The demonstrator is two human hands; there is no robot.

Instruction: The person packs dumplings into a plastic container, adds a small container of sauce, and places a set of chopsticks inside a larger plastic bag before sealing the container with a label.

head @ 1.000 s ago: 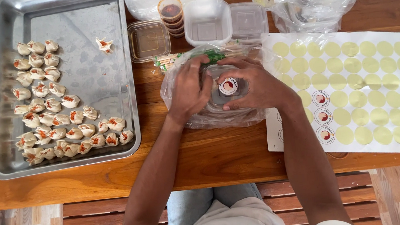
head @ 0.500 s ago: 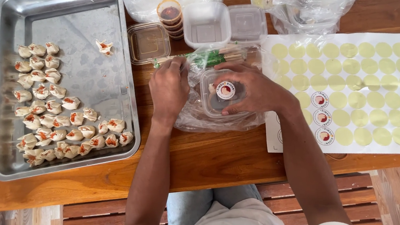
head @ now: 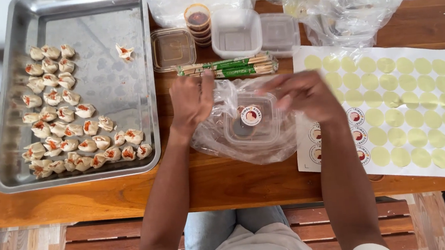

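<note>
From the head view we see our left hand [head: 191, 102] pinching the bag [head: 244, 123] around the stickered box [head: 251, 120] mid-table; our right hand [head: 306, 97] is blurred, so we cannot tell its grip. Chopsticks [head: 226, 67] lie just beyond.

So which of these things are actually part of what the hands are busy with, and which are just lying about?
In hand:
- left hand and right hand, at the bag's edges
- thin clear plastic bag
- lidded clear plastic box inside it
- round red-and-white sticker on its lid

Lying about:
- steel tray of raw dumplings
- wrapped chopsticks
- white sticker sheet
- empty clear tubs
- stacked sauce cups
</note>
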